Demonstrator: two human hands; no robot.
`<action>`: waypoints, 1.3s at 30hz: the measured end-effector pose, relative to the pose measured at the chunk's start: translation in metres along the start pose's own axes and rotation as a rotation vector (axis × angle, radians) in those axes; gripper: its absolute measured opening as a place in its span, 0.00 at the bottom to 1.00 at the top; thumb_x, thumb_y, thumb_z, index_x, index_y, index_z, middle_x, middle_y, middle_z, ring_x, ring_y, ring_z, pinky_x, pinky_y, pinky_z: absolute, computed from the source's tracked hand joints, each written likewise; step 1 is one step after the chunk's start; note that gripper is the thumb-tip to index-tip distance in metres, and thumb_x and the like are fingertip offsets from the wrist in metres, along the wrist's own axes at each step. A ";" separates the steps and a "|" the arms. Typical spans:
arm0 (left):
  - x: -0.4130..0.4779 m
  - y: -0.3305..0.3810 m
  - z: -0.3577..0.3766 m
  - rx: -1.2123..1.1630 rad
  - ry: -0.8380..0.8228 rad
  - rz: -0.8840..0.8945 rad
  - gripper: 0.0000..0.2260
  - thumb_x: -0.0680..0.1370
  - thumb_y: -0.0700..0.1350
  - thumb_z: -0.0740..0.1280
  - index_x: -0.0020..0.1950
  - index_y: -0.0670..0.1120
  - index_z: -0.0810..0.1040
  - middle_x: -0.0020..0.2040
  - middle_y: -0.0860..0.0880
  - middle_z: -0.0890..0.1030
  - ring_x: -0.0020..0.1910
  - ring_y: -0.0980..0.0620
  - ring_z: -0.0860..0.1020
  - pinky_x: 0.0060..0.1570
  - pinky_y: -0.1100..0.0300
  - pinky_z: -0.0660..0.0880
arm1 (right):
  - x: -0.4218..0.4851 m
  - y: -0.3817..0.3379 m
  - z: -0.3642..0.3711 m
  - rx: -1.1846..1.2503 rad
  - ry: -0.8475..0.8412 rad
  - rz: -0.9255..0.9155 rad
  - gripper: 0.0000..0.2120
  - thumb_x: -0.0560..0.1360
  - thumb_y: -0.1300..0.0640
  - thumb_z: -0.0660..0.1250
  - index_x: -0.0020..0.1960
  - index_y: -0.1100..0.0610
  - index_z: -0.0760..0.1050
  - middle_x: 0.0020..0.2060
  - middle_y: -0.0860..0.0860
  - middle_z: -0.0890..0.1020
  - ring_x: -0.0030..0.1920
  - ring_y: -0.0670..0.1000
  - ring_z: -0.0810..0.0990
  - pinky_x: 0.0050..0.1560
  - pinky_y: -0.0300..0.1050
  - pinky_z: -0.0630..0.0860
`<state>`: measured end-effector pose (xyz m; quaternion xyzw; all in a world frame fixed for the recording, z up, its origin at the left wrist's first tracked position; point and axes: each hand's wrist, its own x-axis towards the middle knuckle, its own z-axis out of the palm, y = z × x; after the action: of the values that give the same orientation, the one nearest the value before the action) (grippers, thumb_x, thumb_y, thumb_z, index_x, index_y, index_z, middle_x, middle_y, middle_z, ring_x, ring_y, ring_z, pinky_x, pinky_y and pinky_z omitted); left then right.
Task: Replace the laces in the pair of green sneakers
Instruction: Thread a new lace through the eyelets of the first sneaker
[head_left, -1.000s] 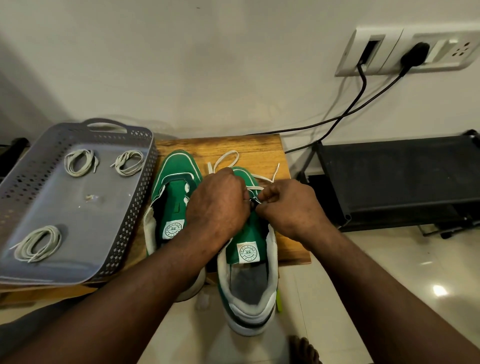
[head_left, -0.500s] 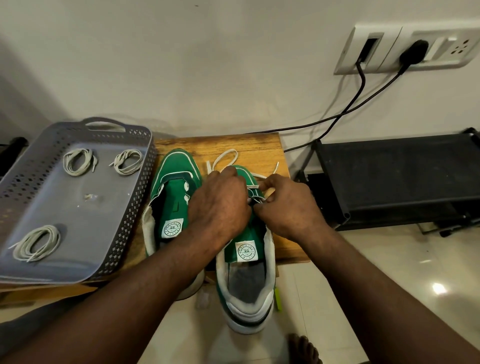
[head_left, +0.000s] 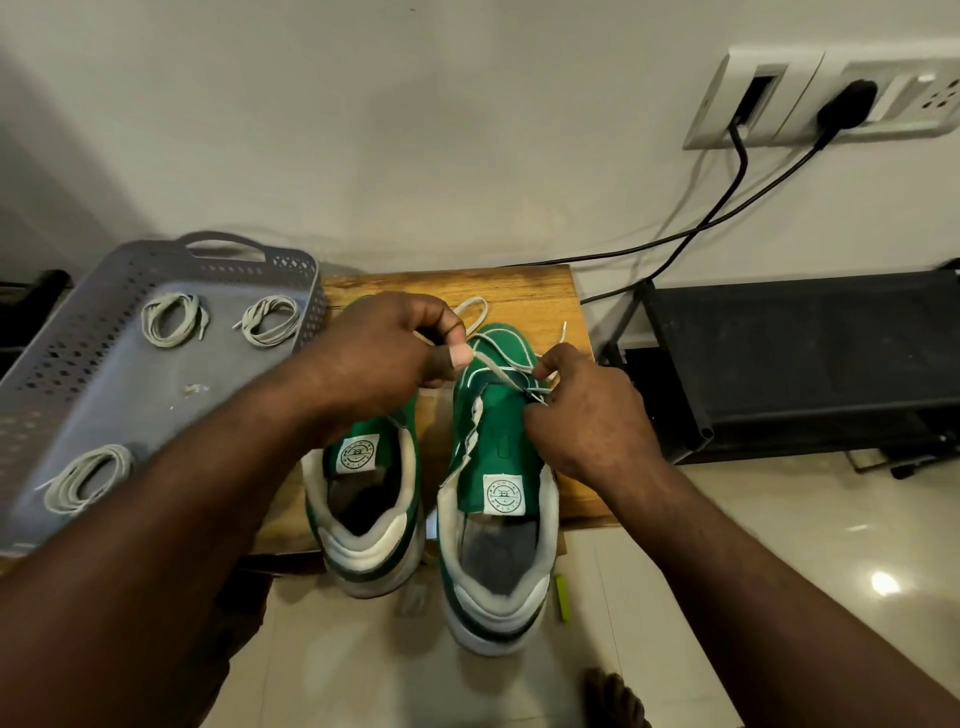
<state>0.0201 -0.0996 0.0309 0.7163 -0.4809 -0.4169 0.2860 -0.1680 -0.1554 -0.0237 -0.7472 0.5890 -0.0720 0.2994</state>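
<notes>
Two green sneakers with white heels stand side by side on a small wooden table (head_left: 524, 291), heels toward me. The left sneaker (head_left: 371, 499) has no lace that I can see; its front is hidden under my left arm. A white lace (head_left: 501, 371) runs across the front eyelets of the right sneaker (head_left: 498, 467). My left hand (head_left: 384, 348) pinches one strand of that lace between thumb and fingers and holds it out to the left. My right hand (head_left: 587, 410) pinches the lace at the right eyelet row.
A grey perforated tray (head_left: 93, 374) at the left holds three coiled white laces (head_left: 270, 319). A black shoe rack (head_left: 800, 358) stands to the right. Two black cables (head_left: 717, 208) hang from the wall sockets. A small green thing (head_left: 562, 597) lies on the tiled floor.
My left hand has come off the right sneaker and moved left and up, drawing a lace strand out. My right hand stays at the eyelets.
</notes>
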 end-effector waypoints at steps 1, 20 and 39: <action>0.002 -0.004 0.003 0.050 0.011 0.008 0.04 0.80 0.42 0.74 0.44 0.47 0.83 0.40 0.50 0.85 0.42 0.51 0.82 0.42 0.56 0.78 | 0.000 -0.001 0.001 -0.037 0.019 -0.019 0.20 0.76 0.52 0.71 0.67 0.47 0.74 0.52 0.49 0.82 0.52 0.52 0.79 0.49 0.48 0.80; 0.014 -0.020 0.021 0.287 0.161 0.008 0.11 0.76 0.55 0.77 0.51 0.54 0.79 0.46 0.55 0.83 0.47 0.53 0.81 0.50 0.54 0.80 | 0.020 0.003 -0.003 0.733 -0.022 -0.275 0.07 0.82 0.58 0.69 0.47 0.58 0.84 0.42 0.52 0.87 0.45 0.48 0.85 0.48 0.41 0.81; 0.015 -0.026 0.042 0.522 0.124 0.019 0.13 0.72 0.47 0.76 0.56 0.51 0.88 0.48 0.50 0.87 0.47 0.50 0.84 0.53 0.51 0.83 | 0.023 -0.006 0.022 -0.101 -0.004 -0.211 0.18 0.76 0.50 0.74 0.31 0.49 0.72 0.47 0.52 0.78 0.53 0.57 0.78 0.54 0.53 0.78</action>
<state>-0.0020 -0.1046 -0.0153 0.7854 -0.5606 -0.2313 0.1244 -0.1457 -0.1680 -0.0442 -0.8193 0.5093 -0.0720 0.2535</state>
